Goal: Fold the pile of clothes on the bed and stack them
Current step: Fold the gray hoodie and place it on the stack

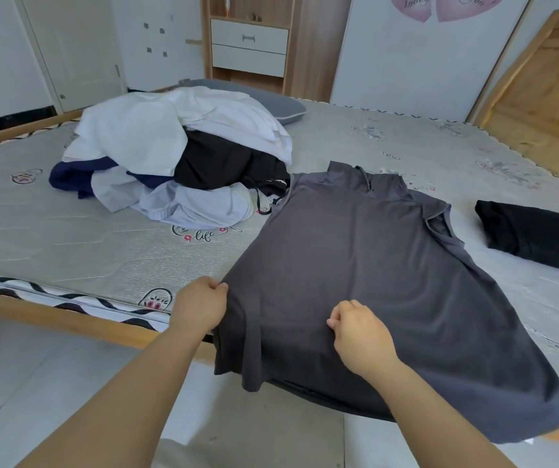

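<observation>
On the mattress edge, my left hand [200, 307] and right hand [360, 332] both pinch the grey shirt [355, 265] spread flat; its hem overhangs, so a careless tug could drag it floorward.

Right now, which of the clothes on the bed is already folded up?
The black garment at the right; the dark grey shirt lies spread flat, and the white, black and blue pile is jumbled.

mattress [102, 251] print — "life"
</observation>
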